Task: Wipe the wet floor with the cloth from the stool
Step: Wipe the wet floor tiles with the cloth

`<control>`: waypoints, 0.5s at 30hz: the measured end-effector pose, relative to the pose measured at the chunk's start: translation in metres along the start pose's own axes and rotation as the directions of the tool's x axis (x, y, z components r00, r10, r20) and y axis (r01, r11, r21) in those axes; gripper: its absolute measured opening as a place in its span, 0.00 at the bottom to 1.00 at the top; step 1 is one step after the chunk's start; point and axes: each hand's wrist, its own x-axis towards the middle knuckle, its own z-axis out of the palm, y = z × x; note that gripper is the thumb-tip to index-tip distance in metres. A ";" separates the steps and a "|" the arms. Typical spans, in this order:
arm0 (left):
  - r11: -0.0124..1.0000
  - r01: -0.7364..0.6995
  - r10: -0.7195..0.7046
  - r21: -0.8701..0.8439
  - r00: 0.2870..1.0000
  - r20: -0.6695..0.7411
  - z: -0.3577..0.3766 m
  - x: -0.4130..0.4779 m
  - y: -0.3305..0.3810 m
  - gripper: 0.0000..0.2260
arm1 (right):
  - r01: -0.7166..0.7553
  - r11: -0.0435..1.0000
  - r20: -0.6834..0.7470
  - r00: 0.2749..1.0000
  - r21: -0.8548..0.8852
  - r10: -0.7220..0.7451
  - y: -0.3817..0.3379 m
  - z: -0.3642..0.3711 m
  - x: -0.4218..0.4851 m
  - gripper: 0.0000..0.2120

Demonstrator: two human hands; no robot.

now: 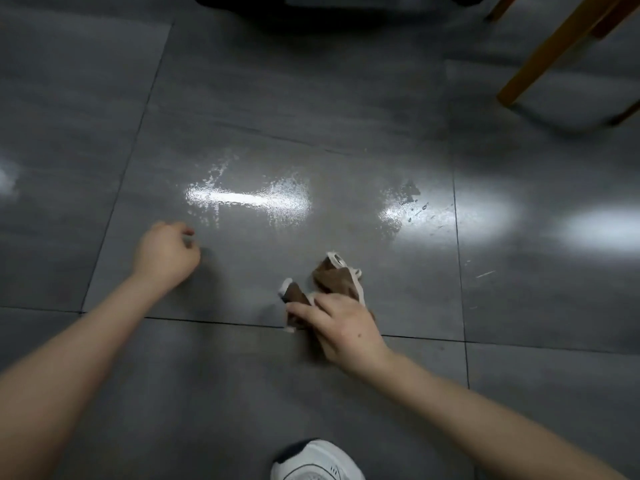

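Note:
A crumpled brown cloth with white edging (334,277) lies on the grey tiled floor (242,98), and my right hand (341,327) presses down on its near end and grips it. Just beyond the cloth, a wet patch (249,199) glistens on the tile, with a smaller wet area (401,209) to its right. My left hand (166,256) hovers low at the left of the wet patch, fingers curled in and nothing in it.
Wooden stool legs (554,53) stand at the top right. A dark object (311,8) sits at the top edge. My white shoe (315,460) shows at the bottom. Dark grout lines cross the tiles.

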 end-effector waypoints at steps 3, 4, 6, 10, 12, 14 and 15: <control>0.999 -0.047 0.047 -0.009 0.999 0.004 -0.001 -0.004 0.011 0.14 | -0.012 0.972 -0.052 0.999 -0.236 0.000 0.006 -0.047 0.000 0.13; 0.998 -0.064 0.064 -0.009 0.998 -0.005 -0.003 -0.005 0.014 0.14 | -0.029 0.950 -0.040 0.999 -0.311 0.017 0.010 -0.059 -0.003 0.11; 0.996 -0.092 0.092 -0.012 0.996 -0.023 -0.006 -0.005 0.018 0.14 | -0.089 0.929 -0.052 0.996 -0.358 0.076 0.016 -0.068 -0.009 0.11; 0.994 -0.109 0.109 0.003 0.994 -0.015 -0.004 -0.009 0.017 0.14 | -0.179 0.895 0.017 0.979 -0.409 0.203 0.042 -0.023 -0.017 0.23; 0.993 -0.114 0.114 0.004 0.993 0.004 0.001 -0.013 0.013 0.13 | -0.149 0.891 0.096 0.973 -0.429 0.209 0.069 0.001 -0.021 0.22; 0.994 -0.113 0.113 0.013 0.993 0.015 0.004 -0.014 0.009 0.13 | -0.181 0.867 0.083 0.966 -0.464 0.246 0.105 0.004 -0.015 0.20; 0.994 -0.106 0.106 0.020 0.994 0.017 0.004 -0.015 0.009 0.13 | -0.246 0.839 0.033 0.954 -0.485 0.298 0.124 -0.003 -0.007 0.20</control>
